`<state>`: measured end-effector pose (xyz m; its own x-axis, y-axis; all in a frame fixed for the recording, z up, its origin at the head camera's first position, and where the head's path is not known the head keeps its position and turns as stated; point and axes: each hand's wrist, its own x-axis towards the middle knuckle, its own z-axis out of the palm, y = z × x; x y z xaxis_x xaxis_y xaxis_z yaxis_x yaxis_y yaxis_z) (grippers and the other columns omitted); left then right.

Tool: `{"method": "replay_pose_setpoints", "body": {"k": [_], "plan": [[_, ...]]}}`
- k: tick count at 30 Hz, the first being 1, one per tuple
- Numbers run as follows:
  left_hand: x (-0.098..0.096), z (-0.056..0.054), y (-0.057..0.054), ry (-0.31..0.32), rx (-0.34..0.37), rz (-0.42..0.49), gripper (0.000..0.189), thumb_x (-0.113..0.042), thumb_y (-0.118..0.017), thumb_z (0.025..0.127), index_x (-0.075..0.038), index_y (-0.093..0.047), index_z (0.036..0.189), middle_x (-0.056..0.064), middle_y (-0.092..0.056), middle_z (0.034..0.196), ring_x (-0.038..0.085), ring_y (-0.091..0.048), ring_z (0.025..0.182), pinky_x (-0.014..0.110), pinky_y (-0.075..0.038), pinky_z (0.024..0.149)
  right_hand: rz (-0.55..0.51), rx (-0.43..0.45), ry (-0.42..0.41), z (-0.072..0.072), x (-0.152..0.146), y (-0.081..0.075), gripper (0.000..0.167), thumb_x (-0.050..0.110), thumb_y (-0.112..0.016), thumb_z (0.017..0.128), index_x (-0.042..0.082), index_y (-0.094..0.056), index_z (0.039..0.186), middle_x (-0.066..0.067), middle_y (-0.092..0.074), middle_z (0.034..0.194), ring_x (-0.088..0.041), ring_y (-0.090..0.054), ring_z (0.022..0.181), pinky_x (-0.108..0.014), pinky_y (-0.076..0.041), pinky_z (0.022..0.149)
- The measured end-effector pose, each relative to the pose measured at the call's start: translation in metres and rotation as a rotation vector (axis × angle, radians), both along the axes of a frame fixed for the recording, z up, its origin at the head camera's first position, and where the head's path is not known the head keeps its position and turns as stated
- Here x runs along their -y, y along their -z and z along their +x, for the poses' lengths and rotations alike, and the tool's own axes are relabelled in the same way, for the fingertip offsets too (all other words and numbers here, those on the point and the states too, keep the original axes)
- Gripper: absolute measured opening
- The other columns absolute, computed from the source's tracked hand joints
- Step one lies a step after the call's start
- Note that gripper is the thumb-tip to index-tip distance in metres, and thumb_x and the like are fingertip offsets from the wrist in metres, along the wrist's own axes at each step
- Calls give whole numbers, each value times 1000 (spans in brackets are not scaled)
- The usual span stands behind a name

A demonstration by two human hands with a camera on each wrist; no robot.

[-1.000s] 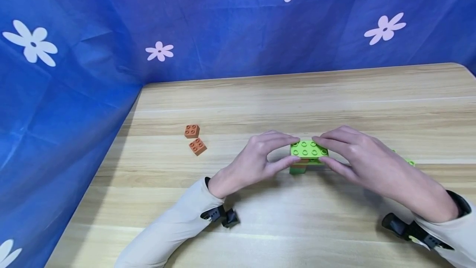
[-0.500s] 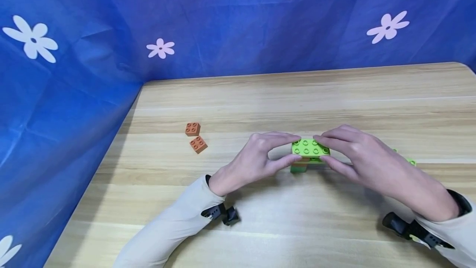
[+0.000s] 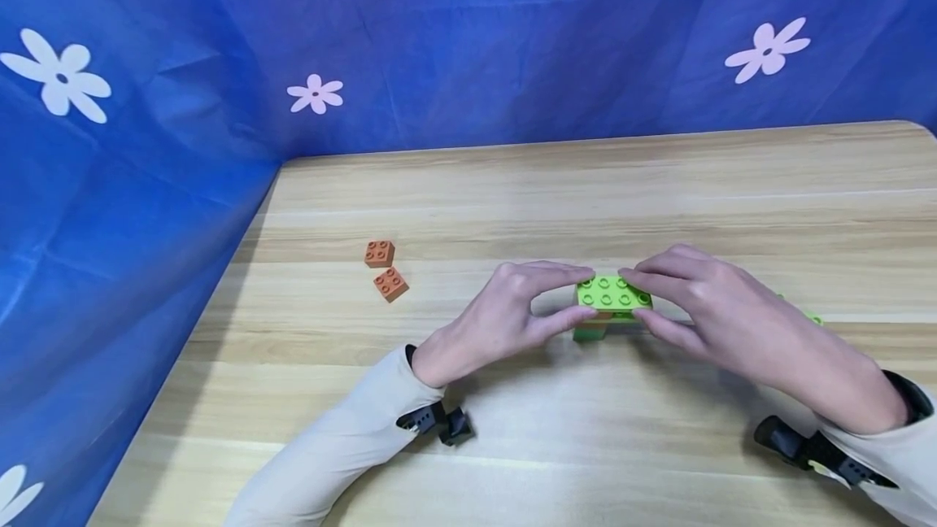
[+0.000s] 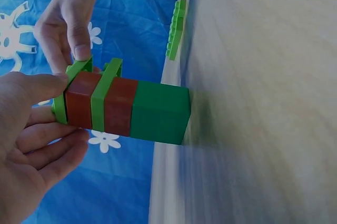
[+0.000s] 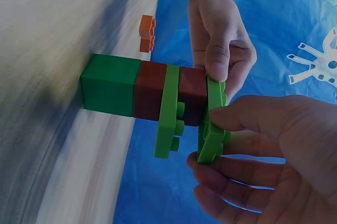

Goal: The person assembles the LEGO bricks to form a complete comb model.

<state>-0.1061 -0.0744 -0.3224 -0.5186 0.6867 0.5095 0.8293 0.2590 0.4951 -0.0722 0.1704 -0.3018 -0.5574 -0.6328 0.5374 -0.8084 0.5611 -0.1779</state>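
A stack of toy building bricks stands upright on the table. At its base is a dark green block (image 4: 160, 112); above it come a red-brown brick (image 5: 149, 90), a thin light green brick (image 5: 167, 111), another red-brown brick (image 4: 82, 99) and a studded light green top brick (image 3: 613, 293). My left hand (image 3: 505, 311) pinches the left end of this top brick, thumb at the near side and fingers at the far side. At its other end, my right hand (image 3: 706, 299) pinches it the same way. Both light green bricks overhang the stack toward the right.
Two small orange-brown bricks (image 3: 385, 268) lie on the wooden table (image 3: 468, 202) to the left. Behind my right hand, a light green brick (image 4: 176, 29) lies partly hidden in the head view. A blue flowered cloth (image 3: 454, 47) hangs behind and left of the table.
Both hands keep the same hold on the top brick. In the head view the scene shifts only slightly; the loose bricks stay where they were.
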Motion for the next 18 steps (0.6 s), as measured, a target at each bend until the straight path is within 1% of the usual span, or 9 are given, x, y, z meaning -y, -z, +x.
{"method": "replay_pose_setpoints", "body": {"k": [7,12,18], "plan": [[1,-1,1,3,31,3,35,-16,-75,85,4,-68,113,17,-70,109,23,-66,107,19,-47,95,-14,-24,-12,-1,2,0,63,44,-34,103,-6,-71,103,-14,-68,93,-25,-65,81,-37,-58,61],[1,-1,3,-12,57,-1,36,-16,-75,85,3,-67,114,16,-69,110,23,-65,107,18,-47,95,-24,-31,-13,-1,3,1,62,43,-34,103,-8,-70,103,-15,-67,93,-26,-64,82,-38,-58,62],[1,-1,3,-16,62,6,36,-16,-75,85,2,-67,115,16,-69,110,22,-65,108,19,-47,95,-30,-18,2,1,2,2,63,44,-34,103,-8,-70,105,-15,-67,95,-27,-65,84,-39,-59,64]]}}
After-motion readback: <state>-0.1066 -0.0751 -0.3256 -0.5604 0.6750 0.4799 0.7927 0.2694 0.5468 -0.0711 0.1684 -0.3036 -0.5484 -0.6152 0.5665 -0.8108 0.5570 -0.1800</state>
